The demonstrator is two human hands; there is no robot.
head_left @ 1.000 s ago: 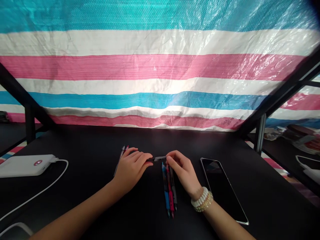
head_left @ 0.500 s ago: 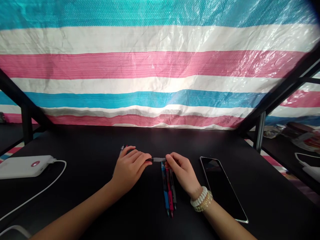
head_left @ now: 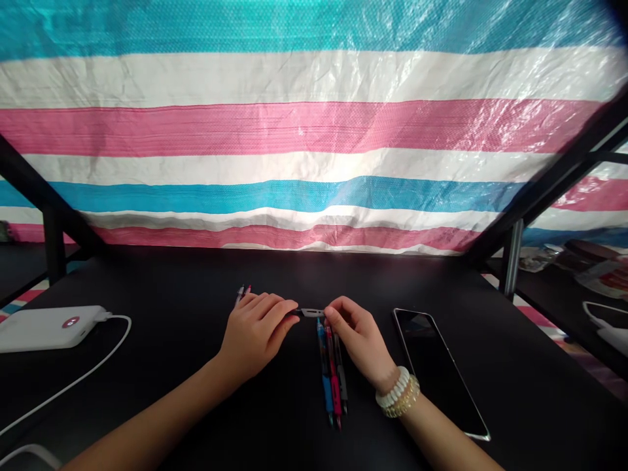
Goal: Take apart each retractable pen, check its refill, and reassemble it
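Note:
A pen with a grey grip [head_left: 311, 313] is held level between both hands. My left hand [head_left: 258, 330] pinches its dark end, and my right hand [head_left: 358, 337] pinches the other end. Just below the held pen, side by side on the black table, lie a blue pen [head_left: 326, 379], a pink pen [head_left: 335, 383] and a grey-black pen [head_left: 342, 376]; their upper ends are close to my right fingertips. Tips of further pens [head_left: 240, 294] poke out behind my left hand, which hides the rest of them.
A phone [head_left: 439, 369] lies on the black table [head_left: 196, 418] to the right. At the left is a white power bank [head_left: 44, 328] with a white cable [head_left: 88, 384]. A striped sheet [head_left: 294, 131] hangs behind, between slanted black frame bars [head_left: 540, 190].
The grey grip on the held pen has turned, and a slotted pattern now shows on it. My left hand's fingers have curled lower, so more of the pen tips behind it shows.

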